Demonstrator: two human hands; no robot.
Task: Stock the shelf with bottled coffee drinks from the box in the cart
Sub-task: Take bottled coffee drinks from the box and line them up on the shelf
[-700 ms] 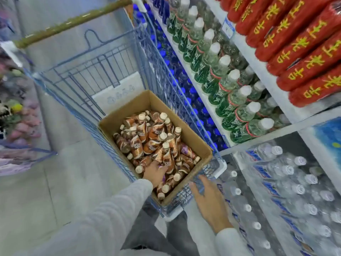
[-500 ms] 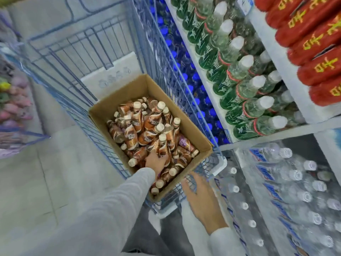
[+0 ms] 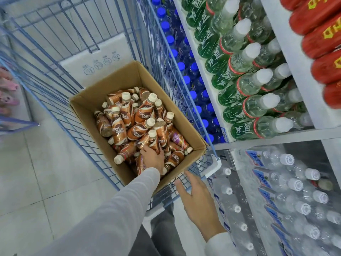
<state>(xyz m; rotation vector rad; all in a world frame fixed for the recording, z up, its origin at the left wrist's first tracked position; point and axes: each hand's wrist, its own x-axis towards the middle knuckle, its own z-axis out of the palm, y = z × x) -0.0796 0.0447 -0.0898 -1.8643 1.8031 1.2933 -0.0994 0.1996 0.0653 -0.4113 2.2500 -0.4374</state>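
- The shelf (image 3: 304,134) stood right of the cart (image 3: 212,166).
- The cart held the box (image 3: 103,100) of heaped coffee bottles (image 3: 138,115).
- The right hand (image 3: 199,198), fingers spread, was at the cart's rim.
- The left hand (image 3: 154,159) gripped one coffee bottle (image 3: 150,140) inside the box.

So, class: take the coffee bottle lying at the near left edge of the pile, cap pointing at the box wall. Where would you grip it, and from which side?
Grip the coffee bottle round its body, coming down from above, across its width. It lies on its side atop the pile, so the body is exposed, while its cap sits close to the box wall.
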